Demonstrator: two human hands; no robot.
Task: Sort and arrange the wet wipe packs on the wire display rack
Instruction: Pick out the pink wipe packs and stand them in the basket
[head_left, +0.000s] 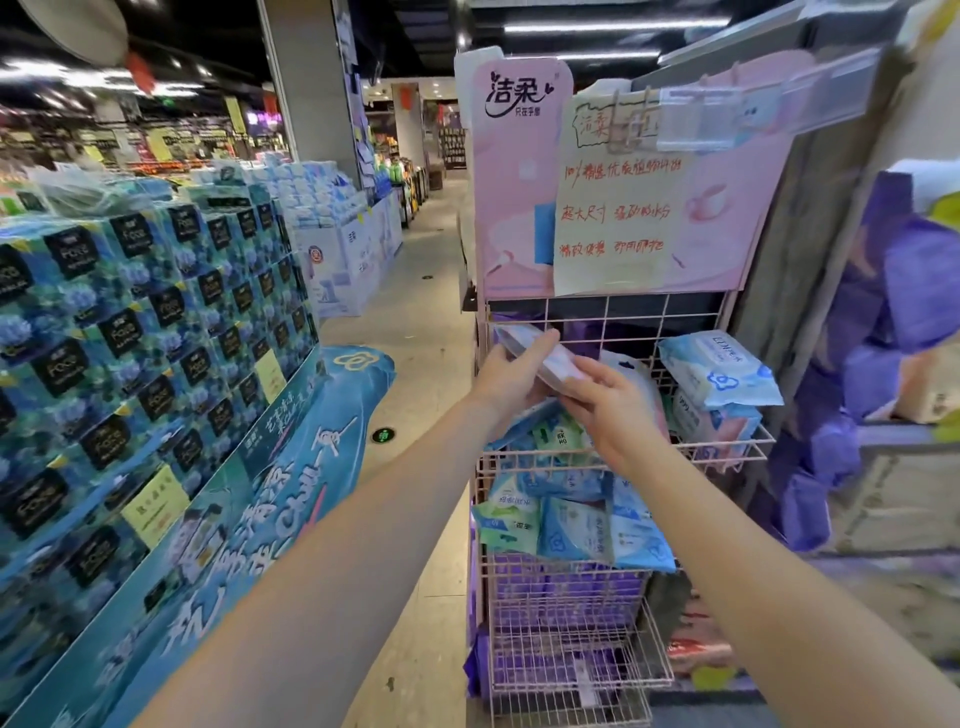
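Now, both hands are up at the top basket: the left hand (511, 375) curls its fingers over the far edge of a pale wet wipe pack (537, 352), and the right hand (614, 413) clasps the pack's near right end. The pack sits tilted between them, just in front of the pink wire rack (587, 312). Beyond, blue packs (719, 370) lie stacked at the basket's right; a pink sign (511, 208) stands above.

Both bare forearms extended forward, converging before the wire rack (613, 312) upper tier; left hand (511, 382) curled round left end of a pale wet wipe pack (524, 345); right hand (610, 410) palm down, fingers over the pack's right end, thumb beneath.
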